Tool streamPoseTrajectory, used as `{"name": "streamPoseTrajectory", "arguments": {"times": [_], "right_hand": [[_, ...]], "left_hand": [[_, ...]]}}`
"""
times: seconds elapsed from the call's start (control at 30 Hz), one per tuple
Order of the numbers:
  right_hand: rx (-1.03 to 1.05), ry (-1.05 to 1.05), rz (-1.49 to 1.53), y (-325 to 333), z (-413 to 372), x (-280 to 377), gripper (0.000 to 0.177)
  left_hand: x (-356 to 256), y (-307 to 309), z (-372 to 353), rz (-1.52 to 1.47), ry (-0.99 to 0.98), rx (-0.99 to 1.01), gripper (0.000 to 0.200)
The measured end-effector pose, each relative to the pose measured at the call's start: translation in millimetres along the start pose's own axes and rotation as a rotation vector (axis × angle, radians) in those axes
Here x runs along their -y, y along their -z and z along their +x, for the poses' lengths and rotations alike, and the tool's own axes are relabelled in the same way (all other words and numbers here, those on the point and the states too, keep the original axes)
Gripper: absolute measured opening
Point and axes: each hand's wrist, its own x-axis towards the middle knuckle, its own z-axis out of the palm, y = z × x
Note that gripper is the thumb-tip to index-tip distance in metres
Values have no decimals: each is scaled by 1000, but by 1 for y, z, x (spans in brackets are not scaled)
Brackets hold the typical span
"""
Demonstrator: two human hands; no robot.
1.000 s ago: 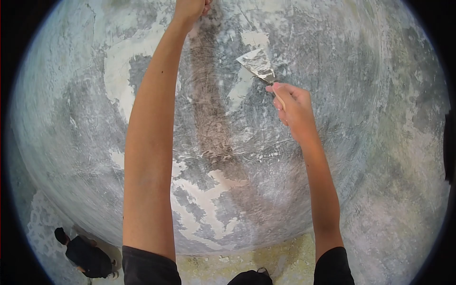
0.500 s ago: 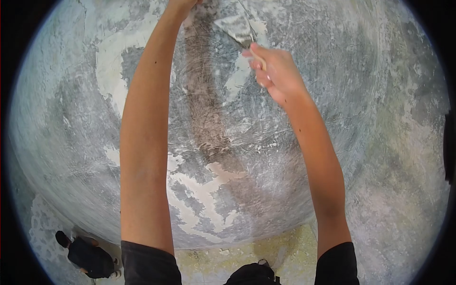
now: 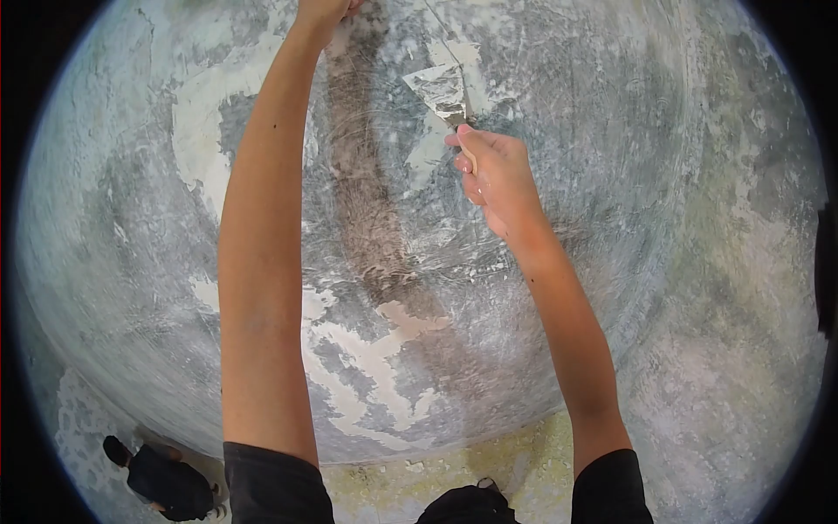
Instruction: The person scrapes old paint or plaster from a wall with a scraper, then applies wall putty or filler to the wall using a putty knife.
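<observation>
Over the last second your right hand [image 3: 500, 179] has swung up and to your left across the grey wall [image 3: 611, 157], then dropped back a little, so the scraper [image 3: 445, 94] now sits lower than at the top of that swing. Its blade covers wall just left of the upper pale patch [image 3: 472, 59] and above the lower pale patch [image 3: 426, 153], so your working spot, I judge, is the strip between and beside these two. Whether the blade's edge presses on the wall or stands just off it, I cannot tell. The scraper points up and slightly to your left: its long axis slants from the light-coloured handle [image 3: 472, 162] in your palm, at lower right, to the wide edge at upper left, and the blade flares out toward that end. Pale stuff is smeared over the face that you see. Your right fingers are clamped on the handle, close to where it meets the blade. Your left hand [image 3: 325, 9] is up at the top border, partly cut off, left of the scraper and well apart from it; I cannot tell whether those fingers grip anything. Between your forearms, farther down, a branching pale patch [image 3: 388, 360] spreads over the wall. At lower left another person [image 3: 170, 482] in dark clothes is near the wall's foot.
</observation>
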Motion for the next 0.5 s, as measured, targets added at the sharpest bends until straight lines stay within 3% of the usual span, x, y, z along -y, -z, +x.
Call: {"name": "streamPoseTrajectory", "arguments": {"times": [0.23,0.37,0.5], "right_hand": [[-11,-52,71,-11,23,6,31],[36,114,19,-24,34,21,32],[53,85,-6,-11,0,15,40]], "left_hand": [[-10,-7,-6,10,75,-82,32],[0,-3,-1,8,-18,-18,32],[-6,3,-9,5,-38,49,33]]}}
